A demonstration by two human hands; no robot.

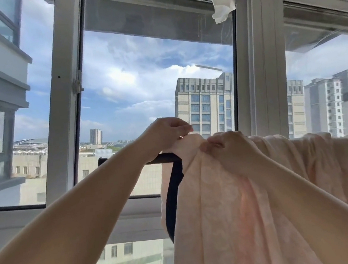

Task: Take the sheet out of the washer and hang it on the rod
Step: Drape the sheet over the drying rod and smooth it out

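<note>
Sheet [229,201]: pale pink, already draped over the black rod [160,158], hanging from about the centre of view down to 5 o'clock and running along the rod toward 3 o'clock, bunched in folds. The left hand [166,132] pinches a raised fold of the sheet's top edge just above the rod, fingers curled on the cloth; the right hand [228,145], touching that same fold at its right, grips the cloth with curled fingers too. The step in hand looks like spreading the sheet leftward. To do it well, I would lift the fold slightly off the rod and draw it toward 9 o'clock, while the right hand anchors the rest so the weight hanging at the front does not drag it off. Bare rod remains only from the left hand out to its end [101,161] at 9 o'clock, a short stretch, so the edge should stop short of that tip. A black upright [173,196] drops from the rod toward 6 o'clock, partly behind the cloth, and could snag it. Beyond stands the window frame [64,100], with a white cloth [221,0] hanging at 1 o'clock, well above the hands.
</note>
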